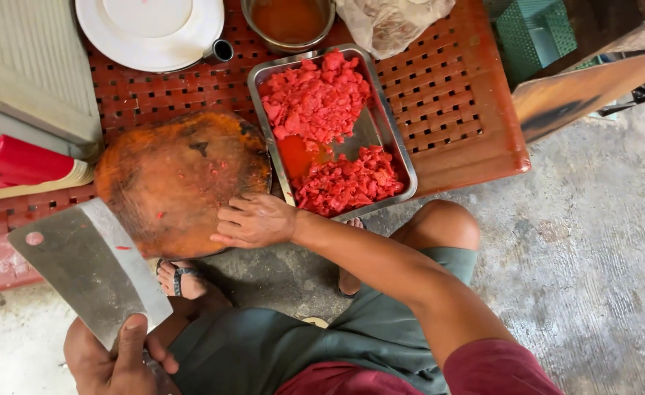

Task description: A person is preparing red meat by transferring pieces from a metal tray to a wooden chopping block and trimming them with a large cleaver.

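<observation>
— Where are the hands?
— The left hand point(114, 358), at seven o'clock, grips a cleaver point(88, 263), blade up. The right hand point(253, 219) rests loosely curled on the board's point(180, 179) edge.
— And the meat?
— Red chunks, probably meat point(326, 132), fill the tray point(403, 164) at the board's three o'clock.

The cleaver point(88, 274) has a dull grey metal blade with matt scratches. At its 1 o'clock lies the round chopping board point(180, 179) of worn, rough wood, stained orange. The tray point(403, 157) at 3 o'clock of the board is shiny steel. The table point(454, 95) under them is glossy red plastic lattice. The floor point(593, 256) is rough grey concrete.
</observation>
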